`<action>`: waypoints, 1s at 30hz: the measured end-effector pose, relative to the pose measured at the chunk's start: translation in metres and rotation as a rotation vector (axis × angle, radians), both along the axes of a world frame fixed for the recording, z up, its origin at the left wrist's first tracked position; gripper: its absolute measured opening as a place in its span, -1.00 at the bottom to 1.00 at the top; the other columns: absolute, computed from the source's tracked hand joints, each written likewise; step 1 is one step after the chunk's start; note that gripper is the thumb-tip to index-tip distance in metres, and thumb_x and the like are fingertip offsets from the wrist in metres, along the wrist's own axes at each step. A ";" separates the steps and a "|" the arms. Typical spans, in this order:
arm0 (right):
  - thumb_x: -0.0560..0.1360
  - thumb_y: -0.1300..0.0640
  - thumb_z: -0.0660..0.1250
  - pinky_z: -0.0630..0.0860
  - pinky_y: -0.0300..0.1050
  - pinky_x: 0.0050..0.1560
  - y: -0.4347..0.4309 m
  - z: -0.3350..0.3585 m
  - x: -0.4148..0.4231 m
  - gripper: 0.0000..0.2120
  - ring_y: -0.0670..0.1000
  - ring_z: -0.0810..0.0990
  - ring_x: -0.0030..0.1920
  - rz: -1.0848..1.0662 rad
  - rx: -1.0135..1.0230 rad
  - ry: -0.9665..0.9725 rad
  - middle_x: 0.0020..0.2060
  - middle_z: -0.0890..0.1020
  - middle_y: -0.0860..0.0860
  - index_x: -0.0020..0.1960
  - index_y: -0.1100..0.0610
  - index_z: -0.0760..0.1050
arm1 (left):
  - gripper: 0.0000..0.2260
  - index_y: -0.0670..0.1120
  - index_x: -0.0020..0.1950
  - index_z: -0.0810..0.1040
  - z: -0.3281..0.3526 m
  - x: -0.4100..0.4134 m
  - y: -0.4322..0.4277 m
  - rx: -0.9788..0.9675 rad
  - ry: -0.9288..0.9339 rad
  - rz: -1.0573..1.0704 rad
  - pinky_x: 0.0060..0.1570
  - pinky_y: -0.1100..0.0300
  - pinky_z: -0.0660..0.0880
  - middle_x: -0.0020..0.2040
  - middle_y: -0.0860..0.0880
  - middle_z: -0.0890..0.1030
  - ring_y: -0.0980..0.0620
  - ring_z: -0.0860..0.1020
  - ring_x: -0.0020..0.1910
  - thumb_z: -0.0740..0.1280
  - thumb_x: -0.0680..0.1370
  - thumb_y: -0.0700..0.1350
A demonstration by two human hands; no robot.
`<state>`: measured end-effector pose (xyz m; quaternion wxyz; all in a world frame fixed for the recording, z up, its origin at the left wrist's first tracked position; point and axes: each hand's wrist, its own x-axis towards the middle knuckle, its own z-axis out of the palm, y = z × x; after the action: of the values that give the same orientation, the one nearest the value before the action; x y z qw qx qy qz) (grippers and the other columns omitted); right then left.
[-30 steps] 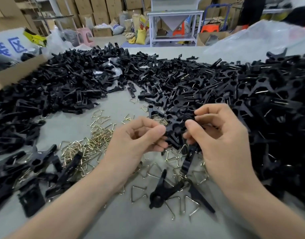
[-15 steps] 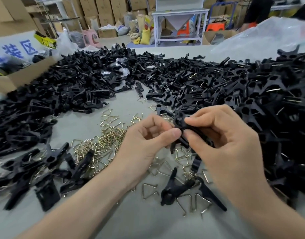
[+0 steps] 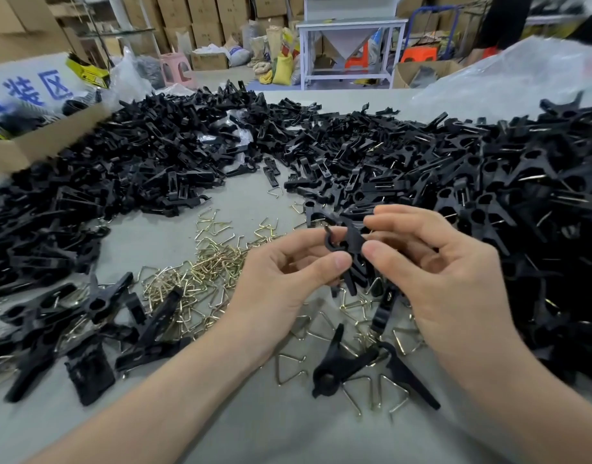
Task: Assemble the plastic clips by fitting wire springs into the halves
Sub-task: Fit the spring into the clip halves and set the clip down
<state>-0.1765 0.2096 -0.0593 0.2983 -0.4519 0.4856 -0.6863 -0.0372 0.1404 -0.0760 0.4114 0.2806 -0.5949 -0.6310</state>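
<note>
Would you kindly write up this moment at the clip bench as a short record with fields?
held item: black clip halves, raised above the table
left hand: pinches the clip halves from the left
right hand: pinches them from the right
spring in held item: cannot tell
wire springs: loose brass-coloured heap, left of the hands
black parts pile: spread across the far side
lying clip: on the table among springs, nearer than the hands
</note>
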 end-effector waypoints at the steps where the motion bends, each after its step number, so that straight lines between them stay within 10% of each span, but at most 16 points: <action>1: 0.36 0.35 0.43 0.53 -0.40 -0.10 0.000 0.000 0.000 -0.82 -0.13 0.67 -0.10 -0.009 0.000 -0.011 -0.01 0.65 0.02 -0.10 0.13 0.65 | -0.65 0.00 0.02 0.70 0.000 0.001 0.000 0.003 -0.008 -0.001 -0.15 0.29 0.56 -0.16 -0.06 0.69 0.05 0.66 -0.15 0.50 0.26 0.01; 30: 0.39 0.37 0.41 0.52 -0.38 -0.13 -0.001 0.005 -0.005 -0.85 -0.11 0.68 -0.17 0.011 0.064 0.057 -0.23 0.71 -0.02 -0.19 0.15 0.66 | -0.77 -0.07 -0.05 0.69 0.002 -0.001 0.000 -0.020 0.027 -0.018 -0.12 0.32 0.55 -0.26 0.05 0.66 0.14 0.62 -0.22 0.46 0.32 -0.09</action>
<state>-0.1818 0.2089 -0.0541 0.3024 -0.4640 0.5130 -0.6558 -0.0379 0.1402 -0.0737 0.4166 0.2626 -0.5982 -0.6322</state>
